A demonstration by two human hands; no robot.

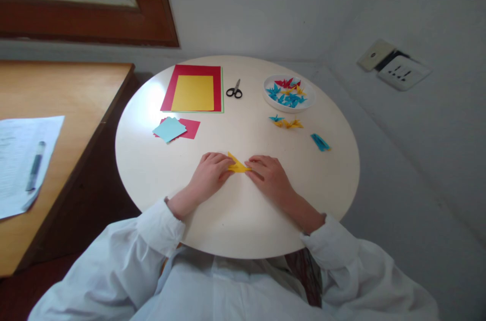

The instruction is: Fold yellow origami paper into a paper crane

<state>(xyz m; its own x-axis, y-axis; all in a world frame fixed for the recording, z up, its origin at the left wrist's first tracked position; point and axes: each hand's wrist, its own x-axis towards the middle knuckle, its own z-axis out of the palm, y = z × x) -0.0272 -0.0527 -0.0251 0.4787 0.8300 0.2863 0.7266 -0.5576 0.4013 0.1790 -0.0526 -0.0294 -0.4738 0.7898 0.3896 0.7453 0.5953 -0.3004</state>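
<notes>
A small folded yellow paper [237,164] lies on the round white table [159,169] near its front middle. My left hand [210,173] presses on the paper's left end with curled fingers. My right hand [268,175] pinches the right end, fingers closed on it. Both hands touch the paper and meet over it.
A red and yellow paper stack [193,89] and black scissors [234,90] lie at the back. A white dish [308,101] holds several folded paper cranes; more cranes [287,122] and a blue folded piece [320,142] lie beside it. Light blue square paper [169,129] on red sits left. A wooden desk [72,88] stands left.
</notes>
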